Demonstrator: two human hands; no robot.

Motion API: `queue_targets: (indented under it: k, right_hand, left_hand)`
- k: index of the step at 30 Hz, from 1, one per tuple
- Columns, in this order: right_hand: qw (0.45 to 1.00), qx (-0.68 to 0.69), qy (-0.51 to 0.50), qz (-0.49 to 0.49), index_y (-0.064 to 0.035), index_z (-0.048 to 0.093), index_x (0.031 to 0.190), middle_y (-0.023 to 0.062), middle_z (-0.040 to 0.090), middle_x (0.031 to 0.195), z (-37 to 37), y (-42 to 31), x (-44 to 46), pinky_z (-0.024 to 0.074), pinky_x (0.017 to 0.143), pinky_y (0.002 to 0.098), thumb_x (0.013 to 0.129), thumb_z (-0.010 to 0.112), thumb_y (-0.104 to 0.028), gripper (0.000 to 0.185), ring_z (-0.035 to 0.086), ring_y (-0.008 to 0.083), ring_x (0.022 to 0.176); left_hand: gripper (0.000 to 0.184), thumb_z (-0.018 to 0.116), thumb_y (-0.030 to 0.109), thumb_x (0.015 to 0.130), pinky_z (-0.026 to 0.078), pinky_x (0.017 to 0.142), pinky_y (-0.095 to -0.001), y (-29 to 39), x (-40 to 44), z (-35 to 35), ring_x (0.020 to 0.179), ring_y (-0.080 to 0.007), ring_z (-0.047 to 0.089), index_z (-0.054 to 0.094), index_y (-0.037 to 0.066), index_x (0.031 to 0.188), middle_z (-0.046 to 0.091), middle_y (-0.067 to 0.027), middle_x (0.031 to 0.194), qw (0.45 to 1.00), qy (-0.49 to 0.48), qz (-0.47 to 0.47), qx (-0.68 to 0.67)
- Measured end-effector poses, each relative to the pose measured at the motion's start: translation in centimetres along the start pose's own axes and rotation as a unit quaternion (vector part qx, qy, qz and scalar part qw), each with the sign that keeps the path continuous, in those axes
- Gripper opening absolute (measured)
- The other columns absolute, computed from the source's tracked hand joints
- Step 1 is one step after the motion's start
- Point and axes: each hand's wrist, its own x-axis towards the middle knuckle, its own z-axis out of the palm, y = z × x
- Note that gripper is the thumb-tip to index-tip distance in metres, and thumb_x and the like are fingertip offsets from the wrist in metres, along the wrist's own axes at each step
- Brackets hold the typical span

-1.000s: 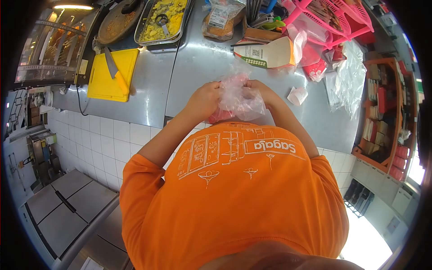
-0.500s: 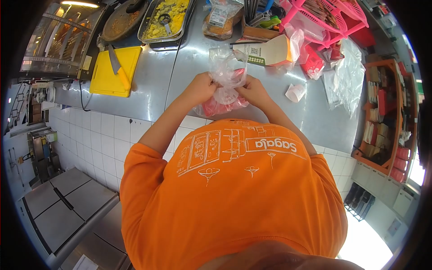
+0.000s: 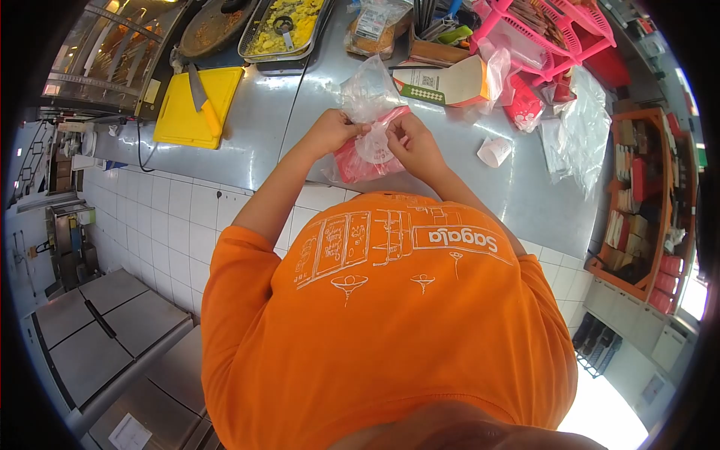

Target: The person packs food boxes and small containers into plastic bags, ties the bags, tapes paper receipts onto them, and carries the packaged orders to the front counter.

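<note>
A clear plastic bag [image 3: 370, 88] with a pink packet [image 3: 358, 163] inside is at the table's front edge, between my hands. My left hand [image 3: 335, 133] is closed on the bag's left side, with thumb and fingers pinching the gathered plastic below its puffed-up top. On the right, my right hand [image 3: 412, 146] has its fingers curled together against the bag's edge, pinching the plastic there. A white round print shows on the front of the bag. What exactly the packet holds is hidden.
To the left lies a yellow cutting board [image 3: 180, 124] with a knife [image 3: 204, 103] on it. Behind are a tray of yellow food [image 3: 304, 22], a bagged loaf [image 3: 375, 41] and a printed carton [image 3: 442, 79]. Rightward are a paper cup [image 3: 494, 152] and a pink basket [image 3: 517, 45].
The bag's neck, bunched between both hands before, now stands looser and puffed upward. My right hand has turned, its fingers curling nearer the bag's top right edge. The view has shifted slightly.
</note>
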Motion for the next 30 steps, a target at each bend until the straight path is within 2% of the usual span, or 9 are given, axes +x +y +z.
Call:
queue_targets:
  k: [3,9,12,14,18,20,23,26,30]
  right_hand:
    - [0.997,-0.026,-0.008,-0.073,-0.0020,0.052,0.097,0.0098,0.057,0.091,0.4,-0.2,-0.1,0.0482,0.063,0.0302,0.085,0.060,-0.010,0.016,0.058,0.0182,0.074]
    - [0.997,0.054,-0.047,-0.017,-0.0029,0.050,0.100,0.0084,0.058,0.089,1.0,0.3,-0.2,0.0485,0.065,0.0298,0.088,0.057,-0.010,0.016,0.059,0.0176,0.074]
    - [0.984,0.177,0.034,-0.013,-0.0014,0.052,0.100,0.0078,0.059,0.087,1.9,1.7,0.3,0.0486,0.067,0.0282,0.088,0.057,-0.011,0.015,0.059,0.0149,0.075]
    - [0.989,0.138,0.042,0.038,0.0001,0.053,0.100,0.0066,0.060,0.088,1.1,2.0,0.7,0.0479,0.068,0.0246,0.089,0.057,-0.010,0.015,0.059,0.0114,0.076]
    - [0.988,0.094,0.051,0.110,0.0012,0.056,0.097,0.0047,0.062,0.083,-0.5,2.8,1.4,0.0465,0.067,0.0209,0.089,0.060,-0.011,0.015,0.059,0.0088,0.075]
    - [0.985,0.130,0.045,0.107,0.0015,0.057,0.096,0.0043,0.062,0.082,-0.8,3.5,1.7,0.0465,0.065,0.0208,0.089,0.061,-0.012,0.016,0.058,0.0082,0.073]
    - [0.971,0.192,0.033,0.138,0.0015,0.058,0.094,0.0039,0.063,0.080,-1.1,3.2,1.9,0.0459,0.059,0.0212,0.087,0.062,-0.014,0.017,0.057,0.0081,0.068]
    - [0.957,0.205,-0.004,0.205,0.0002,0.060,0.090,0.0042,0.062,0.076,-1.6,2.7,2.3,0.0447,0.054,0.0217,0.083,0.064,-0.015,0.017,0.056,0.0087,0.062]
    - [0.920,0.232,-0.072,0.307,-0.0027,0.062,0.087,0.0046,0.060,0.069,-1.7,2.9,2.7,0.0412,0.048,0.0229,0.079,0.064,-0.017,0.016,0.053,0.0101,0.055]
  left_hand:
    - [0.028,0.073,0.024,0.079,0.044,0.058,-0.0267,0.4,-0.4,0.1,0.063,-0.0097,0.056,0.070,-0.003,0.087,0.067,-0.0062,0.074,0.999,-0.010,0.015,-0.030]
    - [0.025,0.073,0.020,0.079,0.046,0.062,-0.0270,-0.9,0.6,0.0,0.067,-0.0106,0.058,0.070,-0.003,0.090,0.068,-0.0070,0.078,0.998,-0.023,0.032,-0.045]
    - [0.026,0.073,0.020,0.078,0.046,0.063,-0.0282,0.1,-0.1,-0.2,0.067,-0.0118,0.058,0.069,-0.003,0.089,0.068,-0.0080,0.078,0.999,-0.014,0.023,-0.019]
    - [0.028,0.074,0.021,0.077,0.047,0.063,-0.0293,0.3,-0.2,-0.2,0.066,-0.0133,0.059,0.069,-0.004,0.089,0.068,-0.0092,0.077,0.999,0.001,0.036,0.007]
    - [0.031,0.073,0.021,0.079,0.048,0.072,-0.0287,-0.9,0.7,-0.2,0.077,-0.0138,0.063,0.068,-0.004,0.096,0.069,-0.0097,0.088,0.999,-0.007,0.028,0.032]
    - [0.031,0.073,0.021,0.079,0.049,0.072,-0.0295,-1.5,0.9,0.0,0.077,-0.0143,0.063,0.068,-0.004,0.097,0.070,-0.0104,0.088,0.999,-0.007,0.049,0.003]
    - [0.032,0.075,0.024,0.075,0.048,0.064,-0.0316,-2.6,1.4,0.3,0.064,-0.0193,0.062,0.068,-0.005,0.087,0.068,-0.0148,0.075,0.997,0.023,0.079,-0.009]
    - [0.029,0.074,0.021,0.075,0.049,0.066,-0.0324,0.5,-0.5,0.4,0.068,-0.0220,0.065,0.068,-0.004,0.090,0.069,-0.0162,0.078,0.996,0.039,0.046,0.065]
    - [0.026,0.073,0.016,0.075,0.050,0.070,-0.0336,1.3,-1.4,0.7,0.075,-0.0261,0.067,0.067,-0.002,0.094,0.069,-0.0172,0.083,0.991,0.059,0.100,0.070]
